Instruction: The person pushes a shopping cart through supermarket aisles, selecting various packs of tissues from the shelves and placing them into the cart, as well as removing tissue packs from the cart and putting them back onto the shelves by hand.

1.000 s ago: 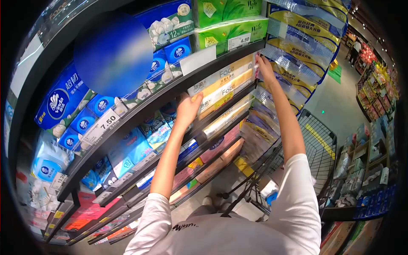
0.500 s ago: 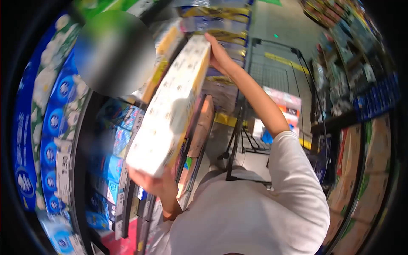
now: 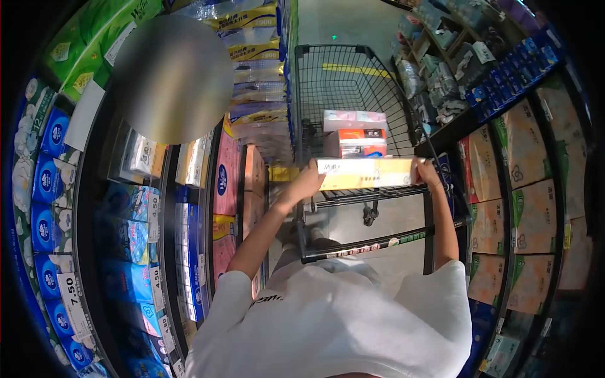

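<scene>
Head view: a long white-and-yellow tissue pack [image 3: 365,174] is held crosswise between the two hands, over the near part of the cart [image 3: 333,48], on the person's side of the packs in it. Left hand [image 3: 306,183] closed on the pack's left end; right hand [image 3: 429,172] closed on its right end. Pack roughly level; whether it touches the wire cannot be told.

Beyond it, a red-and-orange pack [image 3: 360,136] sits in the cart, with pink-and-white packs [image 3: 355,118] just on its far side. Cart handle [image 3: 372,247] crosses nearer the person. Blue packs [image 3: 46,230] line the left shelving; tan packs [image 3: 532,211] line the right.

Step in hand, as judged: a two-handed carry, pack clear of the shelves. From this hold, the next move calls for even support at both ends, fingers kept off the side wires, and care not to knock the red-and-orange pack.
</scene>
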{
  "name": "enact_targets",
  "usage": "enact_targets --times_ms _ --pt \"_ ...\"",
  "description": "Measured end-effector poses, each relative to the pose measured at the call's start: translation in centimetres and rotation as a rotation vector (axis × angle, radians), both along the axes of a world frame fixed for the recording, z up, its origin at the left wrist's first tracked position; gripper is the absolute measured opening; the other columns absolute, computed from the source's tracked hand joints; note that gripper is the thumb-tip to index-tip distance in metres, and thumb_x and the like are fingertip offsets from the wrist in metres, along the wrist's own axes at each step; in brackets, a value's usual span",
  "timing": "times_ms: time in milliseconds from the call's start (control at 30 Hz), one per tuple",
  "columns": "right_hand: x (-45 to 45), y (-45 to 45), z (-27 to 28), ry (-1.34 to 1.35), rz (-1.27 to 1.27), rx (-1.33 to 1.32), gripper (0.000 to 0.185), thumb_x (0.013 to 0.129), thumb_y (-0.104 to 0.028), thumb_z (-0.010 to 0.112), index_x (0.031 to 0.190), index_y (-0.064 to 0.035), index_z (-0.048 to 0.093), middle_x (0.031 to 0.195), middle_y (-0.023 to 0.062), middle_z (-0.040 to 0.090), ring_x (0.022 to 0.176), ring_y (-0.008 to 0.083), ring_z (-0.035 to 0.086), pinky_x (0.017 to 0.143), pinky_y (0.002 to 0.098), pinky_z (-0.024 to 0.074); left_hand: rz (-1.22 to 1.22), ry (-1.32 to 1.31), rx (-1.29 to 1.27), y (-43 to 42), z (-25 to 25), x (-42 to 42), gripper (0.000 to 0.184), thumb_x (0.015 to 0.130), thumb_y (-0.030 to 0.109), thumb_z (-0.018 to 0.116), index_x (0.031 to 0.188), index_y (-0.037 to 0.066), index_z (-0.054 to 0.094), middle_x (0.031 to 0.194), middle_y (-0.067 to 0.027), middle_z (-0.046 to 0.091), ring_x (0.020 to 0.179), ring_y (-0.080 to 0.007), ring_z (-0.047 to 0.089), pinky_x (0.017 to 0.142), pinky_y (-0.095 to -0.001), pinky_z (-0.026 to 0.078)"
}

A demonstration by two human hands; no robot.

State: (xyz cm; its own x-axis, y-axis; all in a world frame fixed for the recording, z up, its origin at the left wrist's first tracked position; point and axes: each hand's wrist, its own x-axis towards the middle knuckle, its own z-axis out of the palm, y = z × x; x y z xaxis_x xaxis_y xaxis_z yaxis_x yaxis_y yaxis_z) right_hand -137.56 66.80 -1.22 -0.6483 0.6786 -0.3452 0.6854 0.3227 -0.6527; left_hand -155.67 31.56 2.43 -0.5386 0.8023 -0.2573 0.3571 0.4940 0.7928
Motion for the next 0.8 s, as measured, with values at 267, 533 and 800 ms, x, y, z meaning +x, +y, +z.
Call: enact_targets --times_ms 267,533,800 --pt "9.0 -9.8 9.6 0.229 0.335 0.271 0.026 0.070 -0.012 0.054 0.092 0.0019 0.051 0.084 0.0151 0.055 0.079 0.0236 0.054 0.071 0.0291 0.0413 -0.220 0.353 0.260 -7.3 5.4 7.4 0.040 0.079 0.029 0.041 0.106 -0.001 0.040 0.100 -0.0172 0.045 0.101 -0.0310 0.038 0.086 -0.0396 0.026" --pt "13.0 -12.8 15.4 -0.047 0.711 0.588 0.031 0.058 -0.027 0.061 0.083 -0.0093 0.058 0.078 0.0102 0.056 0.073 0.0259 0.054 0.066 0.0323 0.0418 0.243 0.499 0.415 -10.0 3.4 14.8 0.020 0.062 0.020 0.057 0.071 0.003 0.054 0.071 -0.0083 0.048 0.093 -0.0263 0.045 0.068 -0.0405 0.034" --pt "11.5 -6.8 11.6 -0.198 0.991 0.556 0.022 0.053 -0.031 0.061 0.064 -0.0117 0.062 0.056 0.0109 0.054 0.053 0.0276 0.054 0.051 0.0345 0.0440 0.587 0.843 0.750 -6.9 1.2 14.6 0.011 0.056 -0.001 0.048 0.048 0.005 0.044 0.051 -0.0076 0.045 0.069 -0.0253 0.054 0.059 -0.0354 0.037"
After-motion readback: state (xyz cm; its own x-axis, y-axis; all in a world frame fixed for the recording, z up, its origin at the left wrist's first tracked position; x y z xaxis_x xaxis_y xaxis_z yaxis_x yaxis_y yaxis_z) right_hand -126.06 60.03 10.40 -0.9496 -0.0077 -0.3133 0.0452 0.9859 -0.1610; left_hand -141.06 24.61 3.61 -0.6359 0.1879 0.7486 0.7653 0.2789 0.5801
